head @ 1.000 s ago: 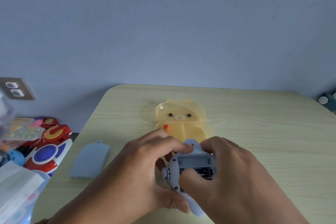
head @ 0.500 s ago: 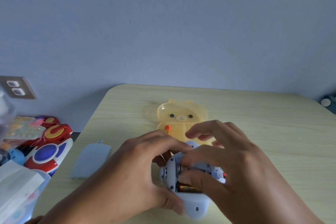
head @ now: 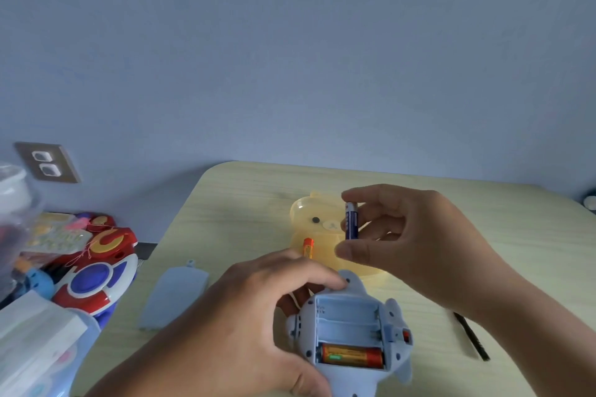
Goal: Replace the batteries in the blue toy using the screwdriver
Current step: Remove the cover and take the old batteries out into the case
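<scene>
Your left hand (head: pixel 245 316) grips the pale blue plastic animal-shaped toy (head: pixel 348 325) from its left side. The fingers curl over its far edge and the thumb presses its near edge. The toy lies on its front on the light wood-grain table (head: pixel 245 203), with its rectangular battery compartment facing up. An orange cylindrical battery (head: pixel 351 356) sits crosswise in the slot nearest you, one of three.

Beyond the toy and raised above it, your right hand (head: pixel 419 245) pinches a dark blue and white cylindrical battery (head: pixel 351 224) between thumb and forefinger. It holds the battery upright, and the other fingers are curled loosely behind.

Just past the toy lies a translucent yellow bear-shaped plastic tray (head: pixel 303 222), partly hidden by your right hand. A second orange battery (head: pixel 308 246) rests in it.

Left of the toy, beyond your left hand, a flat pale blue plastic cover panel (head: pixel 175 296) lies on the table. Right of the toy, near your right wrist, a thin black screwdriver (head: pixel 472 337) lies well apart from it.

Far to the left, off the table edge, sits a red, white and blue round plastic toy (head: pixel 96 280) among other blurred items. Above that, a grey wall socket plate (head: pixel 46 163) is set in the blue wall.
</scene>
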Demonstrator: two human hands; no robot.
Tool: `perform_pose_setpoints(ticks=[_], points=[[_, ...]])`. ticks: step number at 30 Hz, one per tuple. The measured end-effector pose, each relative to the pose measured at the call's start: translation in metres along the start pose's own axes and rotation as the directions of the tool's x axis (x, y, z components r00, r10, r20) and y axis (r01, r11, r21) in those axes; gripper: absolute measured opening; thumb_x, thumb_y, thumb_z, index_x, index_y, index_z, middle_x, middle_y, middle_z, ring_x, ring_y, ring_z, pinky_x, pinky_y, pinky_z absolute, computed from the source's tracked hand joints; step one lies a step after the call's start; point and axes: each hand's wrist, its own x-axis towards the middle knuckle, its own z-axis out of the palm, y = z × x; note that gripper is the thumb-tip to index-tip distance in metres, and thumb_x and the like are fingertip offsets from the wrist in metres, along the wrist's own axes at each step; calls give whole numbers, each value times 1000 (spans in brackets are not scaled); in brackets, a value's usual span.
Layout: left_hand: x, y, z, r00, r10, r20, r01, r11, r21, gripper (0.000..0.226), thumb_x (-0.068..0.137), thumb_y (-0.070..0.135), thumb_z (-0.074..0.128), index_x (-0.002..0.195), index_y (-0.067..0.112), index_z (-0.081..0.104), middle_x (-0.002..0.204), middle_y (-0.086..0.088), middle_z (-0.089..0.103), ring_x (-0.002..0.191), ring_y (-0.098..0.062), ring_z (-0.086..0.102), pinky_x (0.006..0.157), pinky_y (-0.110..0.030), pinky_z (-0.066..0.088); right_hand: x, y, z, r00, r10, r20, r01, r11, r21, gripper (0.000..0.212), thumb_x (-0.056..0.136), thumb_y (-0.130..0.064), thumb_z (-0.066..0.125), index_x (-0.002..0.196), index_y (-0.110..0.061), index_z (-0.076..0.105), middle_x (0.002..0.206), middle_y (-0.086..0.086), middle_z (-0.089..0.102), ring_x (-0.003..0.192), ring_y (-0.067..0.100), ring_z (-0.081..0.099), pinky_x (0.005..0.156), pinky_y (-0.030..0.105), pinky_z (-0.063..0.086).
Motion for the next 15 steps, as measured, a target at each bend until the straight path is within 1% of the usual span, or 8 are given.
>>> perform_pose_setpoints(ticks=[2, 4, 6, 9, 12, 15], points=[[0, 0, 0, 1000, -2, 13, 2, 1000, -4, 79, 53, 53, 95, 122, 60, 56, 119, 35, 57, 110, 8, 60, 87, -14, 50, 6, 3, 4, 1000, -23, 8, 23, 994, -104, 62, 62, -41, 90, 119, -39, 66, 86, -20, 74, 76, -9, 70, 72, 16, 59], [0, -4, 1, 1000, 19, 7, -19, 1000, 2, 78, 51, 56, 95, 120, 59, 57, 118, 33, 60, 108, 5, 62, 88, -22, 54, 12, 5, 7, 998, -52, 46, 60, 978, -200, 61, 60, -51, 87, 117, -41, 67, 88, -24, 71, 81, -9, 67, 70, 14, 56], [0, -7, 3, 999, 36, -19, -36, 999, -2, 78, 49, 56, 96, 118, 57, 59, 115, 29, 63, 104, -1, 66, 84, -30, 58, 16, 8, 9, 992, -81, 92, 103, 958, -269, 59, 59, -56, 84, 115, -42, 68, 91, -25, 67, 84, -5, 63, 68, 13, 52], [-1, -10, 3, 999, 31, -28, -31, 999, -18, 77, 48, 54, 96, 117, 55, 60, 114, 27, 65, 102, -2, 67, 83, -30, 58, 21, 12, 12, 986, -105, 129, 141, 941, -308, 60, 60, -58, 83, 116, -43, 68, 91, -23, 61, 80, 1, 59, 67, 14, 48], [-2, -10, 1, 1000, 17, -21, -17, 999, -29, 77, 48, 53, 97, 116, 55, 60, 114, 28, 65, 101, 0, 67, 84, -32, 58, 25, 14, 14, 983, -86, 162, 133, 940, -313, 58, 62, -57, 82, 116, -42, 68, 91, -21, 59, 79, 2, 57, 67, 17, 48], [0, -10, 1, 1000, 4, -10, -4, 999, -34, 77, 48, 54, 97, 116, 55, 61, 114, 28, 66, 101, -1, 67, 83, -34, 58, 26, 16, 14, 979, -69, 194, 129, 940, -317, 58, 62, -57, 82, 116, -42, 68, 90, -20, 59, 80, 2, 57, 66, 17, 47]])
